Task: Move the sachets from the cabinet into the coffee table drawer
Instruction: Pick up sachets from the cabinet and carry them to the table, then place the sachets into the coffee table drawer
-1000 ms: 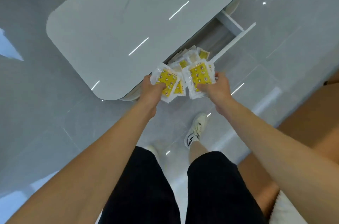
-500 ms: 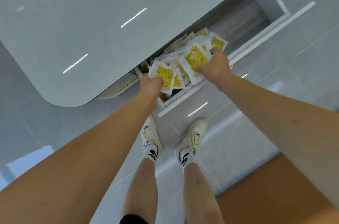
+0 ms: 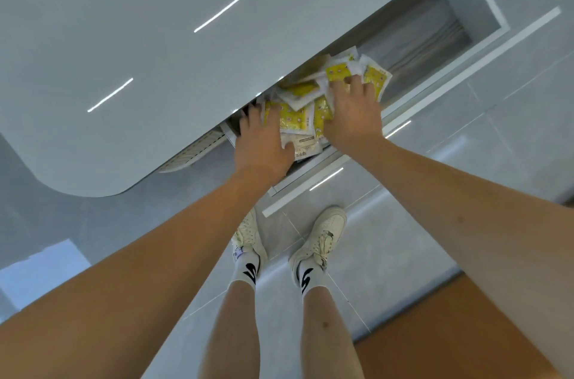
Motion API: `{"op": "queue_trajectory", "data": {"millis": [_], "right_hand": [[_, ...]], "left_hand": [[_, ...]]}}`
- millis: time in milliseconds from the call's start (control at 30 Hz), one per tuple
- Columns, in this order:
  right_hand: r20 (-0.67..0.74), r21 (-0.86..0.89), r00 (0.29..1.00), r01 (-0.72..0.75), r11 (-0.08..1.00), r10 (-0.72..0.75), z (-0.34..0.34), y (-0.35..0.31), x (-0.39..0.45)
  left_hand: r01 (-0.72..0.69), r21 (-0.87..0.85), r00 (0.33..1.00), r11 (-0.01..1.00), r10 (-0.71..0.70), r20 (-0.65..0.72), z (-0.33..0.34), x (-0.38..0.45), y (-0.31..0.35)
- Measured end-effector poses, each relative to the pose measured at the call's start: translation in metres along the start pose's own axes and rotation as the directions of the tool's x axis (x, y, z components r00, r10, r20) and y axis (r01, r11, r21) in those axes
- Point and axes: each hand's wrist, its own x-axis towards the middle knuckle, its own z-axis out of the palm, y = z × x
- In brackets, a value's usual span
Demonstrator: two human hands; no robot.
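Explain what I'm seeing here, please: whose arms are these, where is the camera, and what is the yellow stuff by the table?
No machine here: a person works bare-handed, and the single camera sits on their head, looking down past the arms to their shoes. The left hand and right hand lie spread, fingers straight, on a heap of yellow and white sachets. The heap sits in the open drawer that is pulled out from under the pale coffee table. The right part of the drawer shows no sachets. Neither hand grips anything; both rest on the sachets. The cabinet is not in view.
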Motion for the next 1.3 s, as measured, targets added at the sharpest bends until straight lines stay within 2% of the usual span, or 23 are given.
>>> {"op": "queue_trajectory", "data": {"millis": [100,167,233,400,600,733,933,1133,1200,1300], "right_hand": [[0.162,-0.057,0.980,0.126,0.990,-0.115,0.011,-0.006,0.002],[0.275,-0.087,0.952,0.163,0.983,-0.133,0.018,-0.007,0.008],[0.325,-0.140,0.934,0.203,0.969,-0.149,0.025,-0.006,0.015],[0.275,-0.235,0.947,0.234,0.943,-0.166,0.042,0.015,0.032],[0.285,-0.269,0.958,0.115,0.956,-0.035,0.026,0.056,0.068],[0.241,-0.367,0.971,0.084,0.927,0.008,0.022,0.087,0.097],[0.140,-0.408,0.984,-0.041,0.912,0.107,0.010,0.121,0.125],[0.082,-0.333,0.994,-0.037,0.942,0.068,-0.015,0.108,0.098],[0.092,-0.286,0.993,-0.044,0.957,0.073,-0.029,0.095,0.077],[0.110,-0.244,0.991,-0.047,0.969,0.076,-0.060,0.073,0.038]], "left_hand": [[-0.068,0.121,0.983,0.990,0.046,0.176,0.014,0.004,-0.004],[-0.069,0.121,0.973,0.990,0.040,0.226,0.023,0.011,-0.006],[-0.075,0.122,0.969,0.990,0.044,0.241,0.032,0.017,-0.007],[-0.107,0.247,0.984,0.963,0.067,0.162,0.052,0.037,-0.005],[-0.167,0.339,0.978,0.926,0.113,0.174,0.066,0.084,0.018],[-0.240,0.378,0.971,0.894,0.210,0.117,0.081,0.119,0.045],[-0.265,0.426,0.964,0.865,0.234,0.125,0.088,0.161,0.090],[-0.279,0.349,0.960,0.894,0.247,0.135,0.060,0.133,0.085],[-0.267,0.330,0.961,0.906,0.225,0.162,0.038,0.111,0.085],[-0.288,0.350,0.958,0.891,0.264,0.116,-0.006,0.073,0.090]]}}
